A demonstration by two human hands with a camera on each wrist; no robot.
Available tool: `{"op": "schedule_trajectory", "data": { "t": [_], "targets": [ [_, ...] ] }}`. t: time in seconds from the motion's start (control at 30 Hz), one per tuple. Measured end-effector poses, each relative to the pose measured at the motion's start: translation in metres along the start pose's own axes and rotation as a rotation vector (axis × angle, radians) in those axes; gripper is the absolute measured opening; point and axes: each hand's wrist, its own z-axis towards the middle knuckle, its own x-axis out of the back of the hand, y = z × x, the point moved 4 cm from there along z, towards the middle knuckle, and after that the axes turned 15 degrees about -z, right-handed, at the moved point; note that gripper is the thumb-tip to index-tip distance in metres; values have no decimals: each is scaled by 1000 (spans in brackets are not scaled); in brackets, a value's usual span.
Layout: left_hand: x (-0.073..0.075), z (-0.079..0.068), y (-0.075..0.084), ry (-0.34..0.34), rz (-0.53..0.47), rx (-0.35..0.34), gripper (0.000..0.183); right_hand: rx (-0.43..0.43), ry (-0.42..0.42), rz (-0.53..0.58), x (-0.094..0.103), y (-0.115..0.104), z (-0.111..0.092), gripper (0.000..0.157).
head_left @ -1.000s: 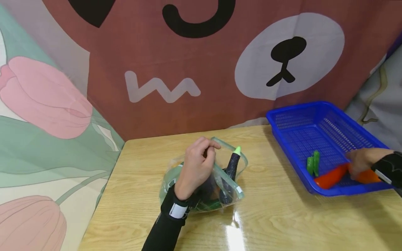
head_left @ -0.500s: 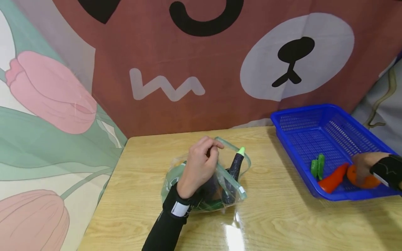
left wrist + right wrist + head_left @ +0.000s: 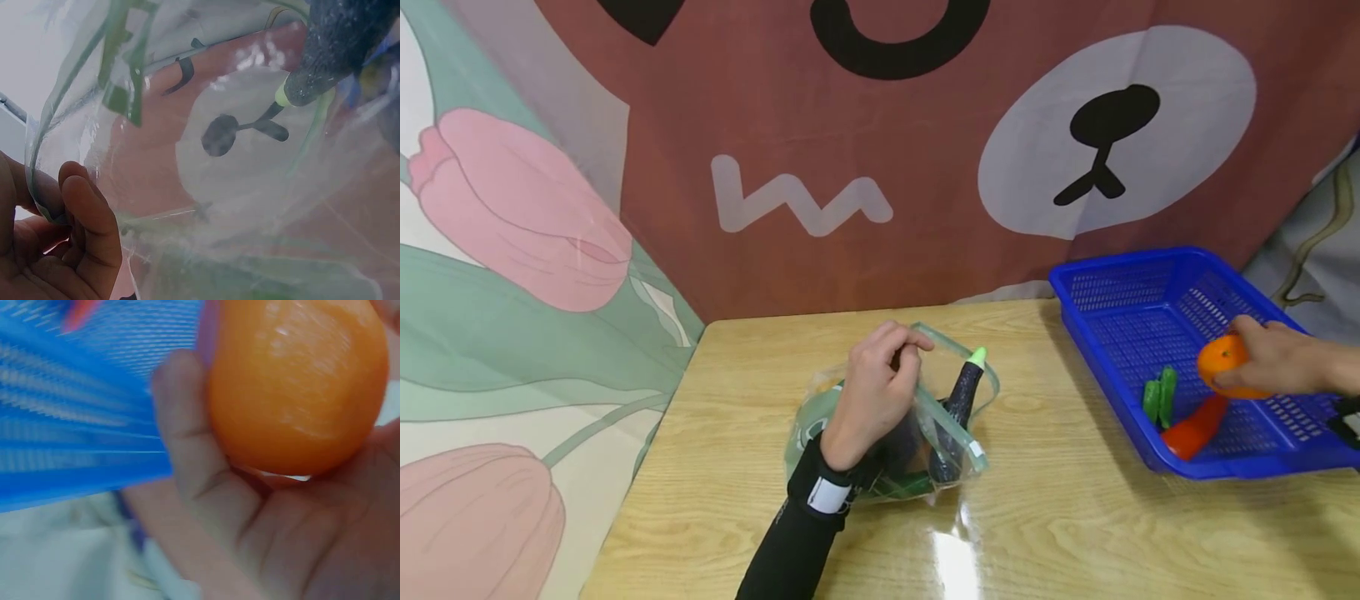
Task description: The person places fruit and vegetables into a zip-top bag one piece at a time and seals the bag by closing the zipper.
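Observation:
My left hand (image 3: 876, 396) pinches the rim of a clear zip bag (image 3: 951, 429) with a green seal strip. Inside the bag, a dark eggplant-like vegetable (image 3: 958, 404) with a light green tip leans upright, its tip poking above the opening; a green item (image 3: 910, 486) lies at the bottom. The left wrist view shows thumb and fingers (image 3: 87, 212) on the bag's edge. At the right, my right hand (image 3: 1277, 358) holds an orange (image 3: 1223, 362) above the blue basket (image 3: 1093, 371), its fingers curled round it. The orange (image 3: 300, 381) fills much of the right wrist view.
A red pepper-like vegetable (image 3: 1195, 429) and green pieces (image 3: 1160, 397) lie in the basket's near left corner. The wooden table (image 3: 1075, 533) stretches beneath bag and basket. Behind stands a printed cloth (image 3: 850, 275) along the table's back edge.
My right hand has lifted the orange from the basket's floor, up and a little to the left. The left hand keeps its hold on the bag.

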Motion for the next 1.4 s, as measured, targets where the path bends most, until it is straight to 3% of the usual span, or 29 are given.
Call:
{"op": "schedule_trajectory", "data": {
  "t": [0.27,0.57,0.73,0.97,1.27,1.4],
  "targets": [
    [1,0,-1,3,15,1,28,131,146,144,39,-83,-6,69],
    [2,-1,-1,12,5,6,29,316,213,406,77,-195,-15,71],
    [2,0,0,16,-1,-8,28,460,249,411,81,-246,-5,73],
    [2,2,0,33,-15,-26,25,664,307,347,74,-288,14,69],
    [3,5,2,60,-21,-23,25,763,206,393,66,-314,31,72],
    [2,6,3,68,-9,-40,26,874,238,384,65,-325,35,54]
  ]
}}
